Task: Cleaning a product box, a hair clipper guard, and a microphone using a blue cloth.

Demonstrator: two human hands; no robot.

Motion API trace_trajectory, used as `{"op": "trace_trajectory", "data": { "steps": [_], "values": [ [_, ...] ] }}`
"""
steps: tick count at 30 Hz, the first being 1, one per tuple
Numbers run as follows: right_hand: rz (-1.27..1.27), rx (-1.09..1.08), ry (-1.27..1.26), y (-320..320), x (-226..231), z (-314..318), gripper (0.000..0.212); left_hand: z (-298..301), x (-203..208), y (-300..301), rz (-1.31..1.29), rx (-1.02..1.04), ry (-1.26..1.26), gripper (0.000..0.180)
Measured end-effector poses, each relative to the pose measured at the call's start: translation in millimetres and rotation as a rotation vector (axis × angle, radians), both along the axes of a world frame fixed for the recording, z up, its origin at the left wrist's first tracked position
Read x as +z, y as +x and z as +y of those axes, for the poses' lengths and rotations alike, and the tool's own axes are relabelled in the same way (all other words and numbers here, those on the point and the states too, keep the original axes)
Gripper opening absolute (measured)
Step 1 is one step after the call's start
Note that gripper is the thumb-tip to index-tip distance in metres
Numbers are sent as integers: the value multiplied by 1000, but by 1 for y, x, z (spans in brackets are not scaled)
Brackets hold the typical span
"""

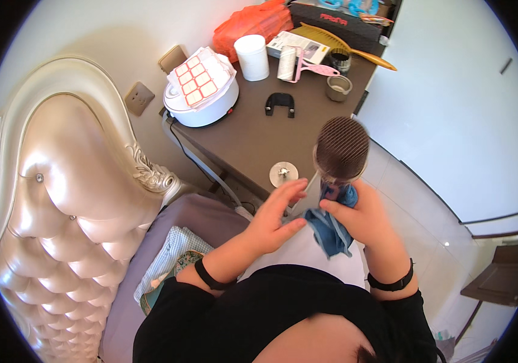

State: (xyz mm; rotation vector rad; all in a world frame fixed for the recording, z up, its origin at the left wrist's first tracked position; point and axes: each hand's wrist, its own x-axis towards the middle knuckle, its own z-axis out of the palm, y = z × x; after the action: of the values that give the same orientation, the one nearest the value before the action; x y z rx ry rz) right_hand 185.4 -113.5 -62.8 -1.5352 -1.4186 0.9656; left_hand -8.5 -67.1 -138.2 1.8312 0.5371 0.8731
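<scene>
Blue cloth (330, 227) and a round bristle hairbrush (341, 149) sit gripped together in the right hand (365, 218), at one o'clock above the brown desk (259, 136). The left hand (274, 215), fingers spread, seems just touching the cloth.

Black top, sleeves pushed up forearms; black band on each wrist; dark hair at lower edge.

free: bare brown tabletop (253, 136) centre | obstacles: round metal disc (283, 173), black clip (279, 103), white appliance (201, 100)
</scene>
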Motion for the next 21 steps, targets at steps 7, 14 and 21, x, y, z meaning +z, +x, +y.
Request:
{"op": "trace_trajectory", "data": {
  "steps": [7,14,21],
  "values": [
    [751,-82,-97,-12,-40,-77,40,-60,14,23,53,-211,-264,66],
    [160,-82,104,1,-68,-131,41,-93,7,24,292,-204,-303,63],
    [702,-346,-169,48,-62,-180,18,-117,-4,21,263,-201,-287,61]
  ]
}}
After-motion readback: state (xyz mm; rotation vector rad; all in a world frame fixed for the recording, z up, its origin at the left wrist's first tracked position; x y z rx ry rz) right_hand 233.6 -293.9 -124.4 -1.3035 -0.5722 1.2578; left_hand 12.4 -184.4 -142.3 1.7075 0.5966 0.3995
